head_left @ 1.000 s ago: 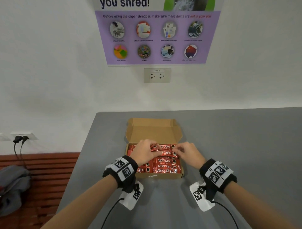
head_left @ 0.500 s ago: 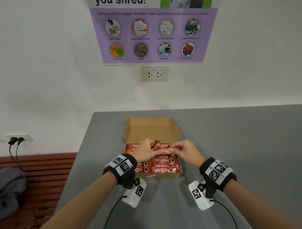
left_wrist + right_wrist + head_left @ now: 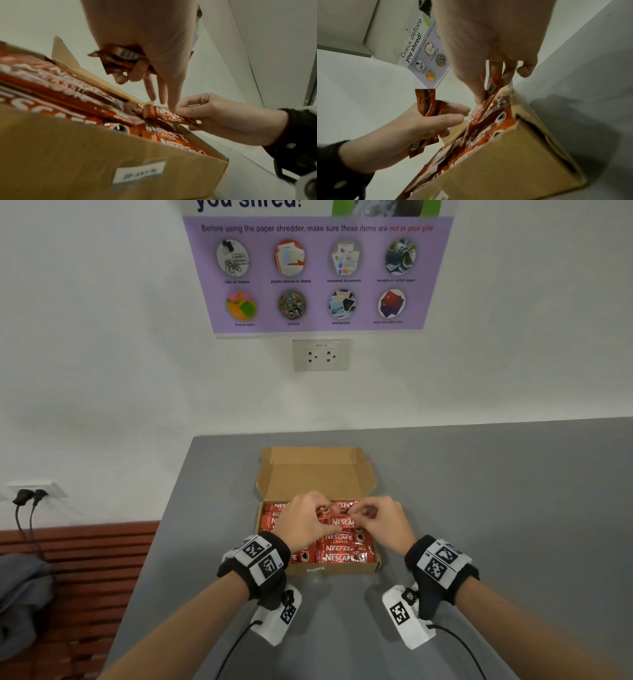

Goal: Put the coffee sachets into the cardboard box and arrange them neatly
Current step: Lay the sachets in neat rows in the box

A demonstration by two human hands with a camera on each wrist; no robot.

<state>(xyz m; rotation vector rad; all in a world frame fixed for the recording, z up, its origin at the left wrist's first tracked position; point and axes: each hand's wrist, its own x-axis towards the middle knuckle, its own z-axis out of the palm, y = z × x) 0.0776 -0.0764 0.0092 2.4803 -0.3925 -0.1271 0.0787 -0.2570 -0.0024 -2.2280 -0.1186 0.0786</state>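
The open brown cardboard box [image 3: 318,474] is nearly full of red coffee sachets [image 3: 339,546], while the left hand [image 3: 305,522] grips a spare bundle and the right hand [image 3: 380,518] pinches one sachet going in.

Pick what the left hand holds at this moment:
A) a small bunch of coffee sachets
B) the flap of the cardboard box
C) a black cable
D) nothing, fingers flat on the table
A: in the left wrist view the left hand has a grip on a small bunch of coffee sachets above the cardboard box, while the right hand pinches a single sachet.
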